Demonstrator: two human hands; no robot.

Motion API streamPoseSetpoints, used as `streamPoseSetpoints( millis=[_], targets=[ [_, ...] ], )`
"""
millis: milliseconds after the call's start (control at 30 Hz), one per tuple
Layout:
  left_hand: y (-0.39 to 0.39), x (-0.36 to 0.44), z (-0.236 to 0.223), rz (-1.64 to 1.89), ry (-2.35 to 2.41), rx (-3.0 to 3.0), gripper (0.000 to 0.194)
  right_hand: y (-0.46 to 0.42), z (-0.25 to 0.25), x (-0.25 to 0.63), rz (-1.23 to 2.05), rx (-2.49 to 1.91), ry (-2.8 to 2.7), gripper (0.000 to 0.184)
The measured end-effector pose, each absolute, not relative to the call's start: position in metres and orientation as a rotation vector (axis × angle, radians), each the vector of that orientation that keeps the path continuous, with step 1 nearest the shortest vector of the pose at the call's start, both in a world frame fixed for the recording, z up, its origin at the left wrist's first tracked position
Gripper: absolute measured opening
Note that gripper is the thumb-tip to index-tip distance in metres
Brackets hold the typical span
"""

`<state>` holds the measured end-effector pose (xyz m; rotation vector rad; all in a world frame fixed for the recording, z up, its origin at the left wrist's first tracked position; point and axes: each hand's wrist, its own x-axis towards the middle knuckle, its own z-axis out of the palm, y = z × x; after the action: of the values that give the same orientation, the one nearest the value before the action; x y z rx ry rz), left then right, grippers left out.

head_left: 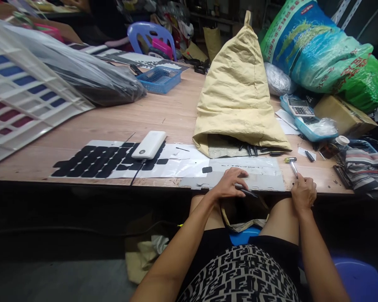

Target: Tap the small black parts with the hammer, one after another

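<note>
My left hand (229, 183) is at the table's front edge, thumb and fingers closed on a slim black pen-like piece (249, 193). That piece sticks out to the right over the gap between my knees. My right hand (303, 193) is wrapped round the handle of a small hammer (291, 163), its yellow-tipped head pointing away from me on the table. Between the hands lies a grey-white sheet (264, 178) along the table edge. Beyond it, several black pieces (248, 149) spill from the mouth of a beige cloth sack (236, 92).
Left of the sheet lies white paper with black stickers (94, 161); a white power bank (149, 144) with a cable rests on it. A blue basket (164, 79) and a white crate (50, 113) stand farther left. At right are a calculator (299, 107), a carton (343, 113) and striped cloth (365, 170).
</note>
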<state>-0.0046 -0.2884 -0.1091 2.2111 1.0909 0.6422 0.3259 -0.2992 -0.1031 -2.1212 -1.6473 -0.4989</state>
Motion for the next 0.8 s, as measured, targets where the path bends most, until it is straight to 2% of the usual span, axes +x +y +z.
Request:
streamPoseSetpoints(
  millis=[200,300,400,500,600,800],
  targets=[
    [-0.331,0.004,-0.118,0.590,1.235,2.373,0.029,-0.300,-0.106,0.326,-0.611,-2.106,-1.692,0.033],
    [-0.329,0.010,-0.115,0.675,1.249,2.280,0.029,-0.299,-0.108,0.326,-0.640,-2.098,-1.705,0.032],
    [-0.302,0.030,-0.106,0.843,1.333,2.135,0.020,-0.299,-0.110,0.326,-0.665,-2.094,-1.717,0.032],
    [-0.255,0.066,-0.093,0.930,1.414,2.126,0.025,-0.299,-0.113,0.327,-0.689,-2.091,-1.720,0.033],
    [-0.205,0.108,-0.083,0.843,1.488,2.190,0.030,-0.299,-0.116,0.329,-0.691,-2.088,-1.724,0.033],
    [-0.157,0.158,-0.081,0.556,1.599,2.347,0.020,-0.300,-0.116,0.327,-0.599,-2.113,-1.724,0.034]
  ],
)
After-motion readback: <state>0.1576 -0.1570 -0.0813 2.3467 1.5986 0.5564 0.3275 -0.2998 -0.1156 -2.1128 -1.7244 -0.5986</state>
